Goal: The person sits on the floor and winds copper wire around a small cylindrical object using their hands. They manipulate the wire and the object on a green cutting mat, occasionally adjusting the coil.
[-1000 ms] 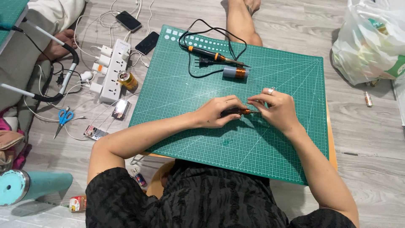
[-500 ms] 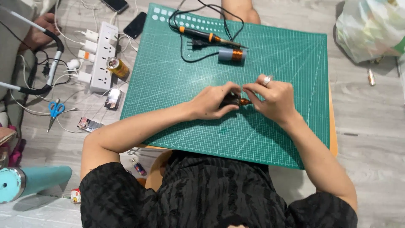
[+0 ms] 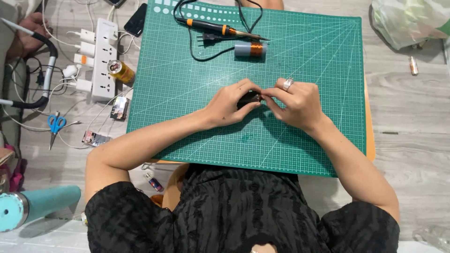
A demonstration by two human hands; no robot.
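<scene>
Both hands meet over the middle of a green cutting mat point(image 3: 197, 84). My left hand point(image 3: 232, 103) pinches a small dark part point(image 3: 248, 98) between thumb and fingers. My right hand point(image 3: 295, 103), with a ring on one finger, touches the same part from the right with its fingertips closed on it. Most of the part is hidden by the fingers. Farther up the mat lie a soldering iron point(image 3: 218, 28) with an orange and black handle, its black cord, and a grey spool of copper wire point(image 3: 251, 48).
On the floor to the left are a white power strip point(image 3: 104, 58) with plugs, a small gold can point(image 3: 121, 71), a phone point(image 3: 136, 19), blue scissors point(image 3: 55, 125) and small circuit boards point(image 3: 120, 107). A teal cylinder point(image 3: 35, 206) lies lower left. A plastic bag point(image 3: 408, 21) sits top right.
The view has shifted and moved closer to the mat. Both hands have stayed together on the small dark part near the mat's middle.
</scene>
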